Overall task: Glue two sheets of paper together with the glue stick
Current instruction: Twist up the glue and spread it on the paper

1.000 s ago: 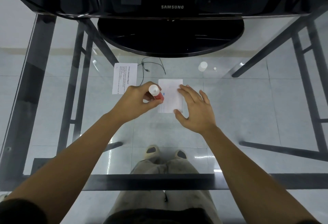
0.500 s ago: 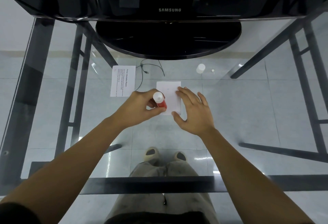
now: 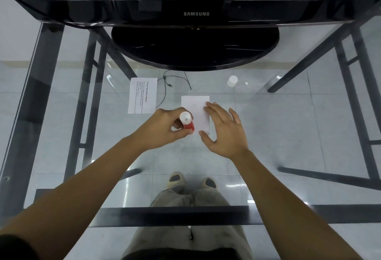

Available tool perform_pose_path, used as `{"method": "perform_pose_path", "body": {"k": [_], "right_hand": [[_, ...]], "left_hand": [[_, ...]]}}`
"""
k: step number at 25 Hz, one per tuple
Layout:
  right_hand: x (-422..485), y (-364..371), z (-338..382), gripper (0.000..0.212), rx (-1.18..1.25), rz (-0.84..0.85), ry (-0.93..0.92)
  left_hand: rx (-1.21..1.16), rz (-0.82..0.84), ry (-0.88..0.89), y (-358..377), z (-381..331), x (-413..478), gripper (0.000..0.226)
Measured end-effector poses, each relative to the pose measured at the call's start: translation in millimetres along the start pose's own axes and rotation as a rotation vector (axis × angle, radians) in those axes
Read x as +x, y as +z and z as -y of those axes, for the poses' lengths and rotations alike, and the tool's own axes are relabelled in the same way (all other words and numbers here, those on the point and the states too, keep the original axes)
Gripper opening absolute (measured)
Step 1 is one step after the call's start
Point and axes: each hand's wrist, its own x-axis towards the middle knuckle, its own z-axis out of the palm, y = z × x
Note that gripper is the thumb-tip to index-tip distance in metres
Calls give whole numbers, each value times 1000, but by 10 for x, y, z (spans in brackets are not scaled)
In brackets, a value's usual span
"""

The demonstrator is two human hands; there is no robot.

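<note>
On a glass table (image 3: 288,136), the left hand (image 3: 162,129) grips a red glue stick (image 3: 188,123) tip-down at a blank sheet (image 3: 194,107) that the flat-fingered right hand (image 3: 224,130) pins steady; a printed sheet (image 3: 142,95) waits beyond the left hand.

My left hand (image 3: 162,129) is curled around the red glue stick with a white round end (image 3: 187,122). The thumb lies along its near side, and the other fingers wrap it from the far side. My right hand (image 3: 226,132) is flat, with straight fingers a little spread and the thumb set apart toward the left. Its fingertips (image 3: 209,108) rest on the small white sheet of paper (image 3: 193,105). My two bare forearms reach forward from the lower corners and come closer together at the wrists.
</note>
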Motion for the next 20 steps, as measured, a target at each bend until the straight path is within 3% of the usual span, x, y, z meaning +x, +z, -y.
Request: {"method": "perform_pose_path", "body": {"k": [7, 13, 20], "right_hand": [[0, 3, -2, 67, -19, 12, -7], [3, 7, 1, 66, 5, -5, -1], [-6, -4, 3, 66, -16, 5, -6]], "left_hand": [[47, -153, -66, -235, 33, 326, 24], [22, 70, 23, -4, -50, 68, 27], [48, -107, -73, -252, 69, 492, 31]]}}
